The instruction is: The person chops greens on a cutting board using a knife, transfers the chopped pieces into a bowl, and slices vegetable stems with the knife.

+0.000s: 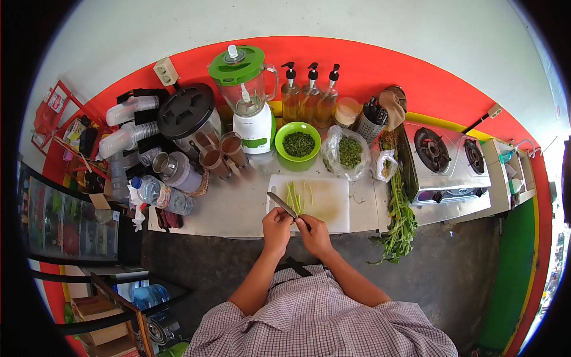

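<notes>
My right hand [314,233] is closed on a knife [282,204], whose blade slants up and left over the white cutting board [336,205]. Close beside it at the board's front edge, my left hand [277,228] has its fingers pressed together; what they hold, if anything, is too small to make out. Thin green stems [291,195] lie on the board just beyond the blade. Behind the board stand a green bowl [279,141] of chopped leaves and a clear plastic bag [350,153] with more chopped greens.
A blender [251,125], pump bottles [310,98] and brown drinks [213,160] stand behind and left. Further left are a water bottle [160,193] and stacked plastic cups [128,140]. Leafy stalks [399,223] hang over the front edge beside the gas stove [449,160] at right.
</notes>
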{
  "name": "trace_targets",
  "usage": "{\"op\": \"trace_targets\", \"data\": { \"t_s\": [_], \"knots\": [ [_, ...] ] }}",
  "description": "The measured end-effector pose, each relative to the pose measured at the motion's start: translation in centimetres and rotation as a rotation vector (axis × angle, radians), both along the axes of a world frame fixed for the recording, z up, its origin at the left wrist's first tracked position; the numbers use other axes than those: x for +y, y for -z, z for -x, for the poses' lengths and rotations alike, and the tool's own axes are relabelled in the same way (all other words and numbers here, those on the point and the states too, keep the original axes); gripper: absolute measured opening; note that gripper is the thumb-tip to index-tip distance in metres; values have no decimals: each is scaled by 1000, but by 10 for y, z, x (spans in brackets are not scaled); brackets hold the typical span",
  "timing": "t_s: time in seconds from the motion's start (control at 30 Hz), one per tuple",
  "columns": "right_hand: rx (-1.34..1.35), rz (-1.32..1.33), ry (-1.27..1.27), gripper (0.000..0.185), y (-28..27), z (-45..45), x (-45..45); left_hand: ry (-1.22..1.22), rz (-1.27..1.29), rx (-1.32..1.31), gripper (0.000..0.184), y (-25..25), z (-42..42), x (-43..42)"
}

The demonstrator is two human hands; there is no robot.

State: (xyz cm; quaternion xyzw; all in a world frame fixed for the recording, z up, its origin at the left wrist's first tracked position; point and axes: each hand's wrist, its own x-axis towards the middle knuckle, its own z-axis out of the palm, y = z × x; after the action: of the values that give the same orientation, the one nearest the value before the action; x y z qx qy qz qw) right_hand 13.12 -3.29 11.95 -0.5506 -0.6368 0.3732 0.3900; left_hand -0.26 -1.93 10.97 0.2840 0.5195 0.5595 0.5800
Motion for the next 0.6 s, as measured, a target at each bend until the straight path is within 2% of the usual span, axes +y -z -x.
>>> {"op": "trace_targets", "data": {
  "t_s": [0.27,0.37,0.43,0.6],
  "knots": [
    [27,-25,-7,23,6,-2,5,21,56,-13,8,-2,-2,3],
    [60,-75,-20,24,13,-4,4,-2,74,-107,7,8,3,10],
    [41,32,-51,25,18,-8,2,-28,29,-131,9,10,9,15],
    [30,51,-52,25,23,-12,0,5,25,-99,8,10,10,14]
  ]
}}
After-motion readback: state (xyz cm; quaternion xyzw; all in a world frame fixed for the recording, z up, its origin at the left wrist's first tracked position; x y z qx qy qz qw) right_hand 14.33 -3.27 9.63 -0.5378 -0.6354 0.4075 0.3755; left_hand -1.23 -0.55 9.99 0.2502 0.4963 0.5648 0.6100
